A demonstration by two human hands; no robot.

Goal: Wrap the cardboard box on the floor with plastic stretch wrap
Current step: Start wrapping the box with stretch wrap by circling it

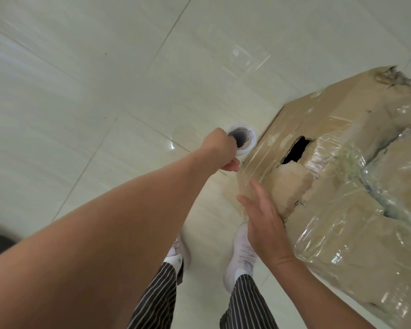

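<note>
The cardboard box (342, 186) stands at right on the glossy tiled floor (81, 91), which lies open to the left. Crinkled clear film covers its torn, dented sides. The right hand (263, 217), fingers straight, lies flat at its near corner. The left hand (220, 150) curls round the stretch wrap roll (243, 138) just off the box's left edge.

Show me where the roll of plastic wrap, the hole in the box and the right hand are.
roll of plastic wrap (243, 139): head view, the open end of its core.
hole in the box (294, 150): head view, the dark middle of the torn opening.
right hand (263, 217): head view, the back of the hand.
</note>
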